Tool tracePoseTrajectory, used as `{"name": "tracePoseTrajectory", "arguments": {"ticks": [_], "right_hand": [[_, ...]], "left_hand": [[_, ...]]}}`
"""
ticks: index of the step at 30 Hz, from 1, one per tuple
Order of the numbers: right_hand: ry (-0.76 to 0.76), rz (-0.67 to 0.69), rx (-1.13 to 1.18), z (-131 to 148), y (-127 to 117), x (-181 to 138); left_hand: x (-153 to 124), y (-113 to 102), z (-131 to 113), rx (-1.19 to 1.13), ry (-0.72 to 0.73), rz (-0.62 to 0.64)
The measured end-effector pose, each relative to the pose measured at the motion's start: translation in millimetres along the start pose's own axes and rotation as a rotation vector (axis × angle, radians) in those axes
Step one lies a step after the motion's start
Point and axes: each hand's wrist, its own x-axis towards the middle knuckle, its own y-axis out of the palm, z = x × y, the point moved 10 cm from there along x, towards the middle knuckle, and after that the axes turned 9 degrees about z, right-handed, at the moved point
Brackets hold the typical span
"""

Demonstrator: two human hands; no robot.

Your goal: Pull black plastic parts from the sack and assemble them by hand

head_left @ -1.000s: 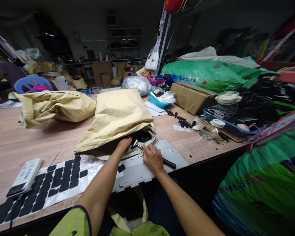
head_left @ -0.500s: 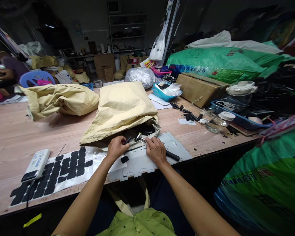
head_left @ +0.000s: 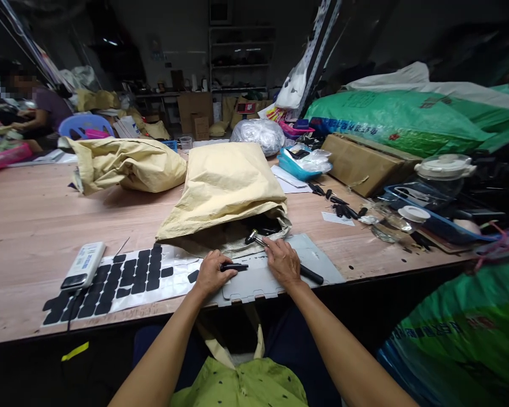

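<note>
My left hand (head_left: 211, 272) is closed on a small black stick-shaped part (head_left: 234, 267) and holds it over a grey plastic sheet (head_left: 254, 280) at the table's front edge. My right hand (head_left: 283, 260) grips a small hammer (head_left: 280, 257) with a metal head (head_left: 251, 236) and a black handle, lying low over the same sheet. Just behind both hands lies a yellow sack (head_left: 224, 186) with its open mouth toward me, dark parts showing inside.
A white sheet of black adhesive pads (head_left: 123, 280) and a white handheld device (head_left: 82, 265) lie at the left front. A second yellow sack (head_left: 127, 164), a cardboard box (head_left: 362, 164), loose black parts (head_left: 339, 206), green sacks and a blue tray crowd the right. Another person sits far left.
My left hand came out of the sack's mouth with a black part and moved back toward me onto the grey sheet. My right hand kept the hammer in about the same place.
</note>
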Motion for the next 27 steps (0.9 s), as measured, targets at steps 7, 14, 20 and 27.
{"name": "tracePoseTrajectory", "arguments": {"ticks": [7, 14, 20, 27], "right_hand": [[-0.097, -0.049, 0.457, 33.3, -26.9, -45.1], [-0.125, 0.143, 0.454, 71.5, -13.8, -72.3], [-0.128, 0.153, 0.25, 82.1, -13.4, -73.8], [-0.09, 0.062, 0.271, 69.2, -28.3, -71.3]], "left_hand": [[2.7, 2.6, 6.0, -0.045, -0.071, -0.002], [4.6, 3.1, 3.9, -0.016, -0.124, 0.042], [3.4, 0.3, 1.0, -0.007, -0.128, 0.022], [2.7, 0.9, 5.9, -0.059, -0.134, -0.013]]}}
